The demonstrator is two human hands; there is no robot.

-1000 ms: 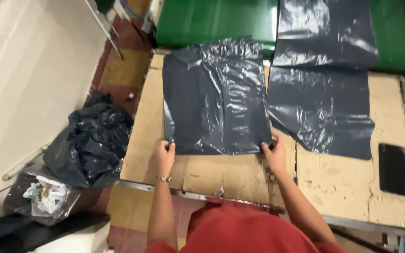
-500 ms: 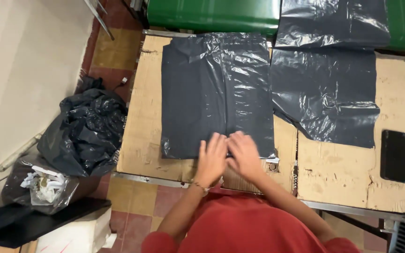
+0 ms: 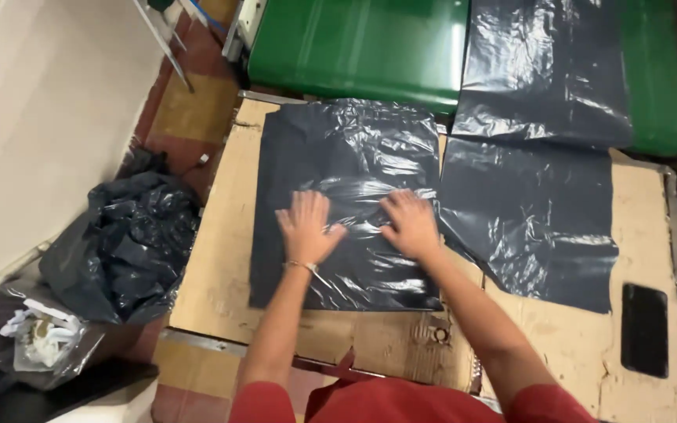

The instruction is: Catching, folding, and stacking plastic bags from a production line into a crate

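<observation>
Fingers of the left hand [image 3: 305,227] lie spread and flat, palm down, gripping nothing; those of the right hand [image 3: 411,225] do likewise, just beside. Both press on the middle of a black plastic bag [image 3: 346,149] laid out on a cardboard sheet [image 3: 213,266] covering the table. By the look of it, the smoothing is partly done: the near half of the bag lies fairly flat, while the far half shows wrinkles and glossy ridges yet to be pressed out. Plastic is thin, shiny, crinkled; bag outline roughly rectangular. Cardboard is matte brown, scuffed, torn at its near edge. To the right a second black bag [image 3: 534,227] overlaps the first at its edge, and a third bag [image 3: 542,70] drapes over a green machine [image 3: 354,47] behind. A dark phone [image 3: 643,329] lies flat on the cardboard's right end. On the floor to the left, a heap of crumpled black plastic [image 3: 123,243].
</observation>
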